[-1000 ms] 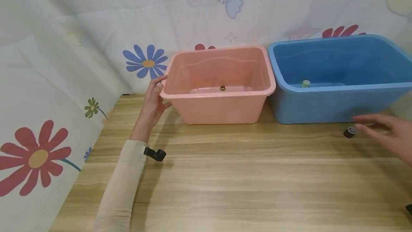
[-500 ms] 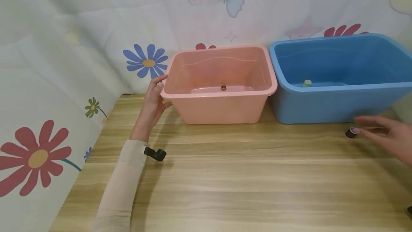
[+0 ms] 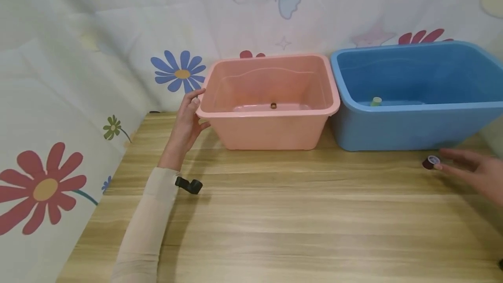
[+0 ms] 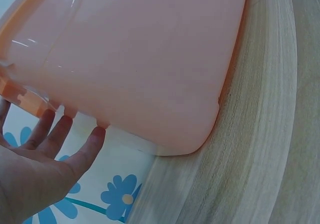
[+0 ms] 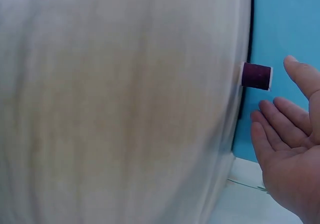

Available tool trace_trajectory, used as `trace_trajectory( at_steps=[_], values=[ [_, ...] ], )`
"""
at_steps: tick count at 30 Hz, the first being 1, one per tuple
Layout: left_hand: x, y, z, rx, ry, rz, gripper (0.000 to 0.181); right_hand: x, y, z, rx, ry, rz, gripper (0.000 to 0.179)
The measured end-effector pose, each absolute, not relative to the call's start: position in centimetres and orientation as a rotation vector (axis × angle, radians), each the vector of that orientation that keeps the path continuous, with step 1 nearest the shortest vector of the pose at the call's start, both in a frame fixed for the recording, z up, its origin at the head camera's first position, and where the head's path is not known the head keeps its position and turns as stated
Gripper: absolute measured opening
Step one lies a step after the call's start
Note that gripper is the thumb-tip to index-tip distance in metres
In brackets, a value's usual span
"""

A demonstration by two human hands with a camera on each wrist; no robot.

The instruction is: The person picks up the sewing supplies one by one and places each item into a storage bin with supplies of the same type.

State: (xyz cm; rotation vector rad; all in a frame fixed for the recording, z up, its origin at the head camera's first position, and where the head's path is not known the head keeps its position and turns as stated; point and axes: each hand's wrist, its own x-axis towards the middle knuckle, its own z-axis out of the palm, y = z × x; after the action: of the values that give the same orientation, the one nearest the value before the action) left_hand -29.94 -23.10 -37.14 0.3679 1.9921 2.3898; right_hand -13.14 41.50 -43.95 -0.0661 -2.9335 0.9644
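My left hand [image 3: 185, 121] touches the left end of the pink bin [image 3: 271, 132]; in the left wrist view its fingertips [image 4: 99, 133] rest against the bin's wall near the rim. A small dark maroon thread spool [image 3: 431, 162] with a pale end lies on the table in front of the blue bin [image 3: 401, 130]. Just right of it is my right hand [image 3: 477, 171], thumb nearest the spool and fingers extended. The right wrist view shows a gap between this hand [image 5: 292, 139] and the spool [image 5: 257, 76].
Inside the pink bin lies a small brown ring-like piece [image 3: 273, 105]. A pale green cylinder [image 3: 376, 101] stands in the blue bin, which sits close beside the pink one. Both bins stand at the back of the wooden table [image 3: 275, 217], against a patterned cloth [image 3: 118, 34].
My right hand has shifted slightly toward me, and the thumb that overlapped the spool's end half a second ago now sits lower. The left hand keeps its place on the pink bin.
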Motion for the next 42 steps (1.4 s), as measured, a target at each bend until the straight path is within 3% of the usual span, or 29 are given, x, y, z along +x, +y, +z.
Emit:
trace_trajectory(
  at_steps=[5,13,42],
  values=[
    [-30.0,-23.0,-37.1,0.363,1.989,2.384,0.036,-13.2,41.7,-44.6,-0.083,-2.944,0.937,0.068],
    [-29.9,-23.0,-37.0,0.361,2.006,2.380,0.035,-13.5,41.3,-44.7,-0.004,-2.874,1.009,0.048],
    [-29.9,-23.1,-37.1,0.382,1.993,2.385,0.036,-13.7,40.2,-43.7,-0.176,-2.973,0.900,0.057]
  ],
)
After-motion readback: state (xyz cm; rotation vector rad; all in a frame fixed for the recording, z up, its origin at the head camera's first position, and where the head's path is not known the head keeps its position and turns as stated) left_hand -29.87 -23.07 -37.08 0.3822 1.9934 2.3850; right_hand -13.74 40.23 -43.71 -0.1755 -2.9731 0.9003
